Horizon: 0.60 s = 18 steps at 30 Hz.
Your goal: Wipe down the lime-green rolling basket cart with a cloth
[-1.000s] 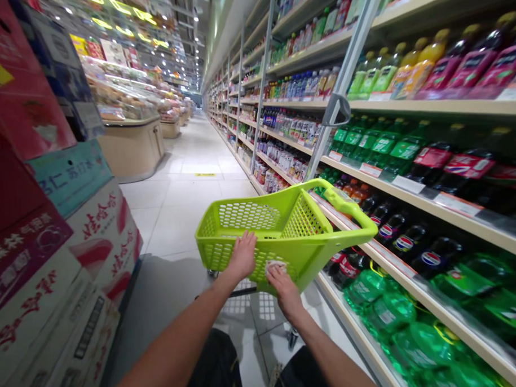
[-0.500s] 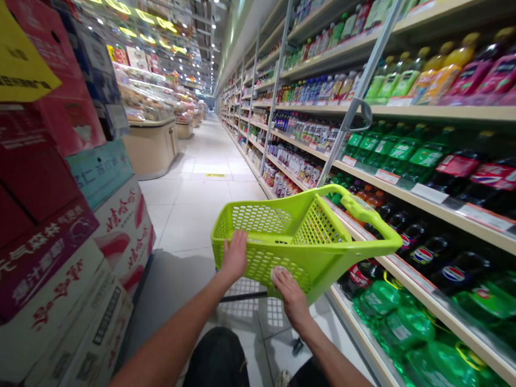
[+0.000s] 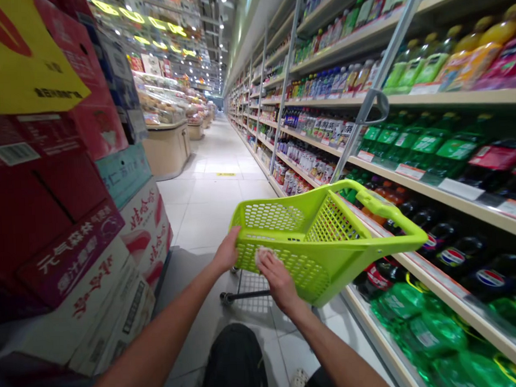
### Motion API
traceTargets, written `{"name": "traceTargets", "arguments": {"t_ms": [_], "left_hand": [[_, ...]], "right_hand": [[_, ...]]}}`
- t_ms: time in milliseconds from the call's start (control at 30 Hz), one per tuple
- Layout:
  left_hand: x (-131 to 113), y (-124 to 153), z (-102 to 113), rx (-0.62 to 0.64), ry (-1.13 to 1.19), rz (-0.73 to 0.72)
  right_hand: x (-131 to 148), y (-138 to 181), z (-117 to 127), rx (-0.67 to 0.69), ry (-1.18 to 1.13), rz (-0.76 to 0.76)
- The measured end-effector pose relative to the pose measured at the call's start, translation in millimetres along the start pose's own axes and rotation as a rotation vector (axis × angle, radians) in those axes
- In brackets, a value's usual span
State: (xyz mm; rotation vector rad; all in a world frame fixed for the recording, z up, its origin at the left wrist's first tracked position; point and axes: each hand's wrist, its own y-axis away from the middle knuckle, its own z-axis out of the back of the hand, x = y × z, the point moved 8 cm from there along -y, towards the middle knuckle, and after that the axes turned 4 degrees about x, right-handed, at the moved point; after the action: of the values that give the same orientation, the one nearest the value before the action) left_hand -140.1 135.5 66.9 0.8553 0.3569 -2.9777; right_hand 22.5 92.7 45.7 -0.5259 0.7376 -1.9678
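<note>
A lime-green plastic shopping cart (image 3: 370,246) with a perforated basket stands side-on before me, its handle to the right. My left hand (image 3: 226,254) grips the basket's left end, thumb near the top rim and some fingers hidden. A crumpled white cloth (image 3: 263,254), perhaps a wipe, is in my right hand (image 3: 281,280). The fingers press it against the near side wall of the basket, below the rim. Inside the basket, the visible floor carries small dark markings.
Shelves of bottled drinks (image 3: 425,145) line the right, close to the cart handle. Stacked drink cartons (image 3: 63,183) rise at my left, under a yellow sign (image 3: 25,60). Between them a tiled aisle (image 3: 216,198) runs back past a display counter (image 3: 165,149).
My left hand has shifted from the near side of the basket to its left end. My right hand has slid the cloth leftward and up along the side wall. The view has turned slightly left.
</note>
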Motion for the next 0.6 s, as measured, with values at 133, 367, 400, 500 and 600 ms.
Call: {"name": "traceTargets", "arguments": {"t_ms": [133,367,400,500,600], "left_hand": [[23,8,10,-0.022,0.06,0.05],[41,27,-1,0.014,-0.008,0.129],[39,25,0,0.009,-0.025,0.132],[22,11,1,-0.013,-0.094,0.115],[-10,-7,-11,0.026,-0.19,0.038]], "right_hand": [[17,-75,-14,-0.032,0.014,0.05],[18,-21,-78,0.238,0.076,0.084],[14,-15,-68,0.21,0.073,0.089],[-7,-22,-19,0.05,0.045,0.073],[-35,-33,8,-0.029,0.048,0.013]]}}
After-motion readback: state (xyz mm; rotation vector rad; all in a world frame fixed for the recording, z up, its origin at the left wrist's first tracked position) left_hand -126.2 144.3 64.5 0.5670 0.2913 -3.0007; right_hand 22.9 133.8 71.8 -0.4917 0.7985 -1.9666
